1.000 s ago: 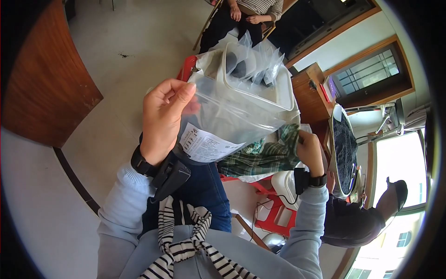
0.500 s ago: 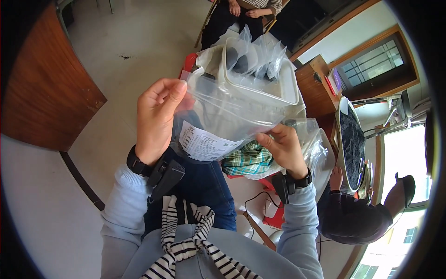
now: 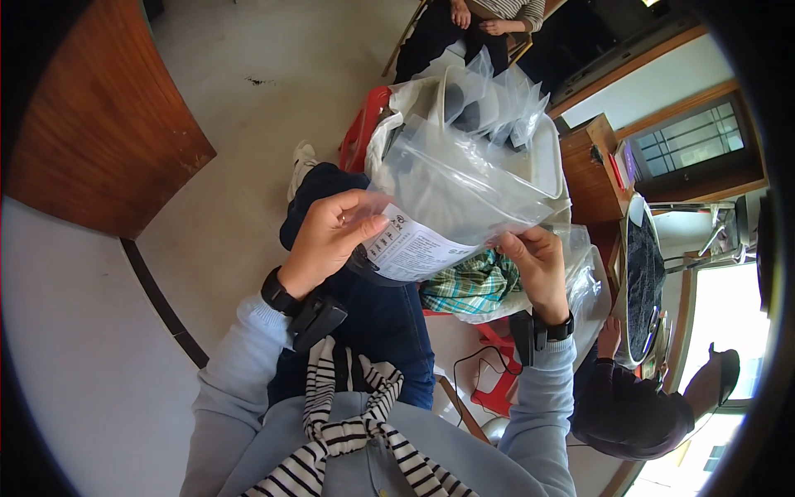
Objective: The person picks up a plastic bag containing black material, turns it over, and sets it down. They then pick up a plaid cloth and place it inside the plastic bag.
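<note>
A clear plastic bag with a white printed label is held out in front of me above my lap. My left hand pinches the bag's left edge by the label's upper corner. On the other side, my right hand grips the bag's right edge between thumb and fingers. Something dark shows at the bag's bottom end, under the label, too hidden to name. Just beneath the bag lies a green plaid cloth.
Beyond the bag, a white plastic bin holds several clear bags with dark contents. It stands on a red stool draped with pale cloth. Another person sits at the back; a second person works at a round table on the right.
My left hand has moved down the bag's side from its upper corner to the label. The view has shifted, so the surroundings sit farther right and lower.
</note>
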`<action>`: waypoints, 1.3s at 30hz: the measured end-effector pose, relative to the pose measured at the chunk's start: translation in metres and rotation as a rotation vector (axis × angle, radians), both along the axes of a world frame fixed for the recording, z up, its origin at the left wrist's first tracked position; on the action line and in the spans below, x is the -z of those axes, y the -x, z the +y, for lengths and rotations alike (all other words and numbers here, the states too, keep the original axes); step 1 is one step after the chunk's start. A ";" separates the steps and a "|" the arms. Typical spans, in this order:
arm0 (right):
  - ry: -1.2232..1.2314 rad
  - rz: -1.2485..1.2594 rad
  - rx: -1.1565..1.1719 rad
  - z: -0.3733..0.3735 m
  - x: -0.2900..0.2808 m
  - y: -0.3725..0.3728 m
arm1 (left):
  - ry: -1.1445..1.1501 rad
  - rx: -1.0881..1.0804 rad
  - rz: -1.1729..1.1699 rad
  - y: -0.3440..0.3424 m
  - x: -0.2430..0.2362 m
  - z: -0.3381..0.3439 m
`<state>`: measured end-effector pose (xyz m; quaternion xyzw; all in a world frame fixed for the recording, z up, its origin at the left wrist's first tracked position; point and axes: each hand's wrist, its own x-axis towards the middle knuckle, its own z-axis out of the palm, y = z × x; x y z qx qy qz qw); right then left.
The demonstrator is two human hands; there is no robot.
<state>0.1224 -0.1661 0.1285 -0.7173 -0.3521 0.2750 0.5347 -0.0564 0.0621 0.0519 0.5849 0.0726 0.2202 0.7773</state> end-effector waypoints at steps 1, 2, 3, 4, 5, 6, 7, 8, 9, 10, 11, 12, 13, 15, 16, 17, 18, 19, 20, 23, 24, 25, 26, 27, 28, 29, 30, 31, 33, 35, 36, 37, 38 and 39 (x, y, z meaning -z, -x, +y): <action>0.017 0.015 -0.003 0.000 0.002 0.000 | 0.009 0.010 0.003 0.000 0.001 0.000; 0.034 0.029 -0.006 0.000 0.003 0.000 | 0.017 0.020 0.005 0.001 0.002 0.000; 0.050 0.042 -0.007 0.000 0.004 0.001 | 0.016 0.018 0.005 0.001 0.004 0.001; 0.049 0.042 -0.008 0.001 0.005 0.001 | 0.022 0.019 0.012 0.001 0.005 0.001; 0.075 0.048 -0.052 0.002 0.005 0.002 | 0.029 0.021 0.020 0.001 0.006 0.001; 0.100 0.054 -0.096 0.004 0.006 0.002 | 0.035 0.023 0.028 0.002 0.007 0.001; 0.125 0.060 -0.139 0.005 0.006 0.002 | 0.032 0.022 0.027 0.002 0.007 0.003; 0.123 0.058 -0.136 0.006 0.007 0.003 | 0.036 0.037 0.041 0.002 0.007 0.003; 0.099 0.067 -0.152 0.007 0.009 0.004 | 0.039 0.053 0.055 0.002 0.007 0.005; 0.075 0.074 -0.167 0.009 0.010 0.006 | 0.042 0.070 0.068 0.002 0.006 0.005; 0.050 0.082 -0.182 0.010 0.012 0.006 | 0.037 0.076 0.067 0.002 0.006 0.006; 0.045 0.080 -0.175 0.012 0.014 0.007 | 0.021 0.057 0.063 0.002 0.007 0.006; 0.058 0.082 -0.241 0.013 0.015 0.007 | 0.004 0.040 0.058 0.002 0.008 0.006; 0.084 0.088 -0.375 0.016 0.019 0.008 | -0.019 0.031 0.052 0.004 0.011 0.007; 0.077 0.087 -0.368 0.018 0.021 0.008 | 0.020 0.013 0.024 0.005 0.013 0.007; 0.083 0.041 -0.402 0.020 0.022 0.008 | 0.059 -0.006 -0.004 0.007 0.015 0.008; 0.095 -0.006 -0.429 0.020 0.024 0.008 | 0.104 -0.020 -0.032 0.007 0.015 0.007; 0.107 -0.052 -0.458 0.020 0.026 0.007 | 0.102 -0.009 -0.031 0.007 0.014 0.007; 0.105 -0.051 -0.447 0.019 0.028 0.007 | 0.096 0.000 -0.032 0.008 0.014 0.007; 0.266 0.118 -0.472 0.018 0.034 0.006 | 0.083 0.026 -0.033 0.009 0.012 0.009; 0.263 0.119 -0.462 0.020 0.032 0.007 | 0.051 0.001 -0.020 0.009 0.012 0.010; 0.278 0.126 -0.456 0.021 0.031 0.008 | 0.020 -0.024 -0.007 0.009 0.012 0.012; 0.295 0.134 -0.448 0.021 0.029 0.009 | -0.011 -0.046 0.005 0.009 0.012 0.013; 0.312 0.143 -0.439 0.021 0.026 0.011 | -0.011 -0.031 0.004 0.010 0.013 0.013; 0.309 0.143 -0.423 0.022 0.023 0.012 | -0.029 -0.069 0.022 0.010 0.013 0.013; 0.301 0.128 -0.390 0.022 0.019 0.013 | -0.048 -0.106 0.040 0.011 0.013 0.013; 0.293 0.111 -0.355 0.024 0.013 0.013 | -0.066 -0.142 0.055 0.009 0.012 0.014; 0.286 0.094 -0.320 0.024 0.008 0.012 | -0.066 -0.124 0.052 0.007 0.012 0.015; 0.338 0.087 -0.225 0.014 -0.007 0.000 | 0.023 -0.225 0.087 0.001 0.011 0.015; 0.445 0.080 -0.071 -0.009 -0.020 -0.018 | 0.072 -0.261 0.110 -0.004 0.013 0.009; 0.456 0.087 0.023 -0.019 -0.024 -0.028 | 0.068 -0.237 0.126 -0.007 0.015 0.005; 0.467 0.094 0.115 -0.030 -0.028 -0.039 | 0.063 -0.215 0.143 -0.011 0.016 0.002; 0.443 0.065 0.212 -0.042 -0.029 -0.051 | 0.059 -0.194 0.160 -0.014 0.018 -0.003; 0.420 0.035 0.307 -0.053 -0.029 -0.064 | 0.062 -0.186 0.161 -0.019 0.020 -0.009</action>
